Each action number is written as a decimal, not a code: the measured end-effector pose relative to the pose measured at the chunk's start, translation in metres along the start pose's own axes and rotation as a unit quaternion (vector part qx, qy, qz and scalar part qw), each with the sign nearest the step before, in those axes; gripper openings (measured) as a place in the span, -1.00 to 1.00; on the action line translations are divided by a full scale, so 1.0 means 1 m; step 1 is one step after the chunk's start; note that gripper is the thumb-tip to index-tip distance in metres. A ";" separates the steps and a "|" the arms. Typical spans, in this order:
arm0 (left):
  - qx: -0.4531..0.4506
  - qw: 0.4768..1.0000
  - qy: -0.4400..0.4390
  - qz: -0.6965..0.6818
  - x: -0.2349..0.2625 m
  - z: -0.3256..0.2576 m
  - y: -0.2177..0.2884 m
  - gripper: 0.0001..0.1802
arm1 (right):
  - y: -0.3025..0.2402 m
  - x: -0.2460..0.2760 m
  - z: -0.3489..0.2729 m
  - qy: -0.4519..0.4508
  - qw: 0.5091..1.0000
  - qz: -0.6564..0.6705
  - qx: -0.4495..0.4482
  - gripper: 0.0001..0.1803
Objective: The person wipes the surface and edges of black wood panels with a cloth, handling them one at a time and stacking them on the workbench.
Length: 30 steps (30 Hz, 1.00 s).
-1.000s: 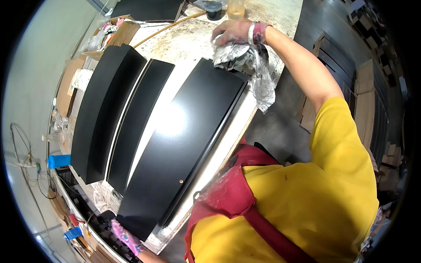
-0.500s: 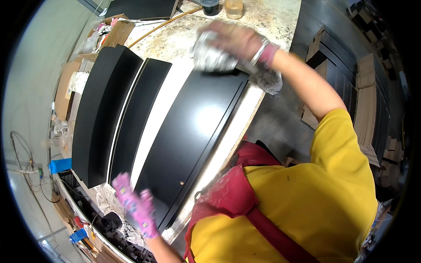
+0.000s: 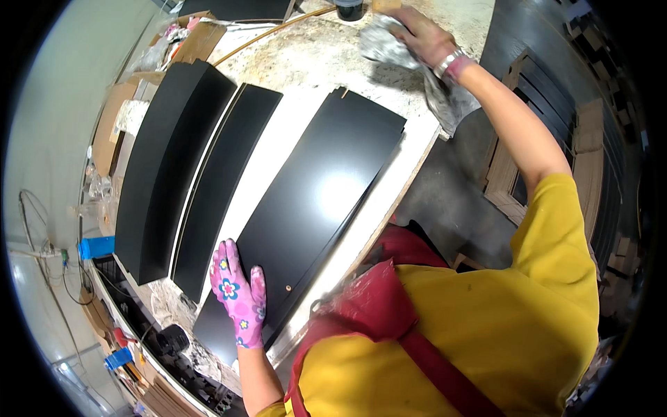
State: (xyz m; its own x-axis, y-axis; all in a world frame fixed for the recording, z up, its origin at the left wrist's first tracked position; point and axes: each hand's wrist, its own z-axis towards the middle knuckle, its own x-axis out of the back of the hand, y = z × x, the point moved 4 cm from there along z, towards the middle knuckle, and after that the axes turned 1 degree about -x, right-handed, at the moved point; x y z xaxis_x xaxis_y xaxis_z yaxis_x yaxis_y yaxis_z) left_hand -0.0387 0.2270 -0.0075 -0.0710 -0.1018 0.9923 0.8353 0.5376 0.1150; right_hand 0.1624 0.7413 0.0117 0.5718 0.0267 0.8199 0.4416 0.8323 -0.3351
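Note:
My left hand [image 3: 240, 295], in a pink flowered glove, lies flat with fingers spread on the near end of a long glossy black panel [image 3: 313, 201]. The panel rests on the white worktop [image 3: 278, 139]. My right hand [image 3: 420, 31] is stretched out past the panel's far end and grips a crumpled grey cloth [image 3: 396, 52], which presses on the speckled surface there. Part of the cloth hangs down over the table's right edge.
Two more black panels [image 3: 226, 187] [image 3: 167, 167] lie side by side to the left. A dark jar [image 3: 349, 10] stands at the far edge. Cardboard pieces [image 3: 111, 125] and a blue box [image 3: 96, 247] sit along the left side. Stacked dark frames [image 3: 542, 104] stand right.
My left hand has come up from the table's lower edge and settled flat on the panel's near end. My right hand with the cloth has moved off the panel's far end onto the speckled surface.

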 end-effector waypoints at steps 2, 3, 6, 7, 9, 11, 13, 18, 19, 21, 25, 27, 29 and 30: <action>0.007 1.000 0.025 -0.016 -0.001 -0.008 -0.013 -0.26 | -0.038 -0.024 0.032 0.011 0.997 0.045 0.066 -0.57; 0.006 0.999 0.036 -0.041 -0.003 -0.004 -0.014 -0.28 | -0.051 -0.032 0.039 -0.097 0.989 -0.106 0.042 -0.57; 0.053 0.998 -0.015 0.001 0.003 0.003 -0.010 -0.27 | -0.137 -0.059 0.054 -0.206 0.963 -0.153 0.082 -0.54; 0.039 0.999 0.005 -0.006 -0.001 -0.002 -0.013 -0.27 | -0.180 -0.071 0.052 -0.199 0.965 -0.101 0.139 -0.57; 0.044 0.999 0.025 -0.019 0.004 -0.002 -0.011 -0.30 | -0.261 -0.102 0.045 -0.163 0.952 -0.019 0.257 -0.62; 0.041 0.996 0.073 -0.042 -0.003 -0.012 -0.019 -0.31 | -0.363 -0.135 0.031 -0.223 0.916 0.045 0.331 -0.67; 0.028 0.993 0.100 -0.059 -0.012 -0.017 -0.020 -0.31 | -0.462 -0.173 0.011 -0.232 0.857 0.065 0.457 -0.67; -0.104 0.942 0.221 -0.231 -0.015 -0.036 -0.001 -0.33 | -0.670 -0.257 -0.072 -0.256 0.715 0.175 0.627 -0.59; -0.112 0.937 0.209 -0.257 -0.011 -0.038 -0.001 -0.34 | -0.696 -0.278 -0.083 -0.285 0.706 0.147 0.632 -0.58; -0.108 0.905 0.213 -0.353 -0.011 -0.041 -0.002 -0.37 | -0.724 -0.319 -0.099 -0.318 0.686 0.111 0.644 -0.56; -0.096 0.847 0.224 -0.473 -0.019 -0.045 -0.009 -0.40 | -0.760 -0.350 -0.124 -0.343 0.665 0.008 0.664 -0.53; -0.110 0.852 0.220 -0.462 -0.016 -0.047 -0.009 -0.40 | -0.764 -0.362 -0.122 -0.380 0.647 -0.030 0.660 -0.53; -0.120 0.862 0.217 -0.442 -0.012 -0.046 -0.006 -0.40 | -0.761 -0.364 -0.112 -0.370 0.649 -0.005 0.665 -0.55; -0.126 0.868 0.211 -0.431 -0.010 -0.046 -0.005 -0.40 | -0.756 -0.362 -0.105 -0.357 0.652 0.023 0.668 -0.55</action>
State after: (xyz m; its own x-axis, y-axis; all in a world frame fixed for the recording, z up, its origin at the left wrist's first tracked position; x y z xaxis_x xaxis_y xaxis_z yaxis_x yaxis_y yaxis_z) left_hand -0.0174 0.1866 -0.0201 -0.5677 -0.7019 0.4302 0.6671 -0.0860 0.7400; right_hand -0.3060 0.0443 -0.0806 -0.1150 -0.0778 0.9903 -0.8343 0.5487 -0.0537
